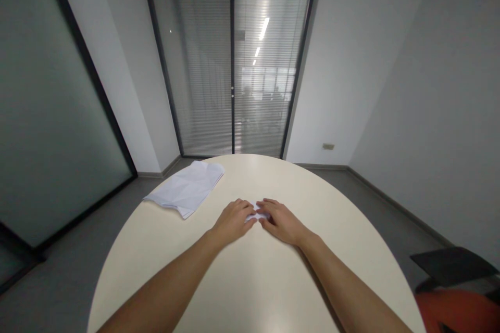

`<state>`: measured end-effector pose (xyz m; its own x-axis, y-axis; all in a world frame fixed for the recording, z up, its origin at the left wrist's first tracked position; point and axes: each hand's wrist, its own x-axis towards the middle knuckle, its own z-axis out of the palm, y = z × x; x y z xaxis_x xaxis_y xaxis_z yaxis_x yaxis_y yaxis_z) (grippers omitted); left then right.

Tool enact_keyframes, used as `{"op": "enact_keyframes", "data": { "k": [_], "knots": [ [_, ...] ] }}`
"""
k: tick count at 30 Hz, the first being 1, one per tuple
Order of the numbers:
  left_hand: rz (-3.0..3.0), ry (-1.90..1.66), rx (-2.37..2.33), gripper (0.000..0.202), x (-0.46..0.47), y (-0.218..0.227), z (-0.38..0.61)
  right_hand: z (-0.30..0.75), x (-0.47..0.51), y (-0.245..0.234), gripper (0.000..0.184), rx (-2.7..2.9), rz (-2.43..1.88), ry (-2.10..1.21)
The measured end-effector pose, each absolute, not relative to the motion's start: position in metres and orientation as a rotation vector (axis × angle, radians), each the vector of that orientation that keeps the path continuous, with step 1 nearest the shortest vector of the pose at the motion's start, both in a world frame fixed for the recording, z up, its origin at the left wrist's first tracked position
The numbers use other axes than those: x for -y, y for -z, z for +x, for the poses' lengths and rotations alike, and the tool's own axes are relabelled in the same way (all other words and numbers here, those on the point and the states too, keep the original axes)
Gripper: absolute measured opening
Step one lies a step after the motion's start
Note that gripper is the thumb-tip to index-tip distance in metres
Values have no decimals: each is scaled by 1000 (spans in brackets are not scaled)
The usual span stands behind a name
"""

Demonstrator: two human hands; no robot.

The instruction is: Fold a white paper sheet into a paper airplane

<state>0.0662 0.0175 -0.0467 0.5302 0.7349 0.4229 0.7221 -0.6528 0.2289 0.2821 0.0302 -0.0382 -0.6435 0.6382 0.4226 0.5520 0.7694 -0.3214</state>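
Observation:
Both my hands rest side by side on a small folded white paper (258, 212) near the middle of the round cream table (250, 281). My left hand (234, 220) lies palm down, its fingers curled and pressing on the paper's left part. My right hand (282, 221) lies flat next to it, fingers pointing left over the paper's right part. Most of the paper is hidden under the fingers, so its shape cannot be made out.
A stack of white paper sheets (186, 188) lies at the table's far left edge. Glass doors with blinds (233, 65) stand behind the table. A dark chair part (453, 264) and something orange-red (461, 312) sit at the lower right.

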Motion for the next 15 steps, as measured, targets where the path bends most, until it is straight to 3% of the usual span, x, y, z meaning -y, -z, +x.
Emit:
{"op": "enact_keyframes", "data": {
  "k": [6, 15],
  "knots": [
    [2695, -745, -1292, 17, -18, 46, 67, 280, -29, 36, 25, 2413, -920, -286],
    [2740, -703, -1340, 24, -17, 45, 69, 282, -31, 41, 41, 2532, -876, -284]
  ]
}}
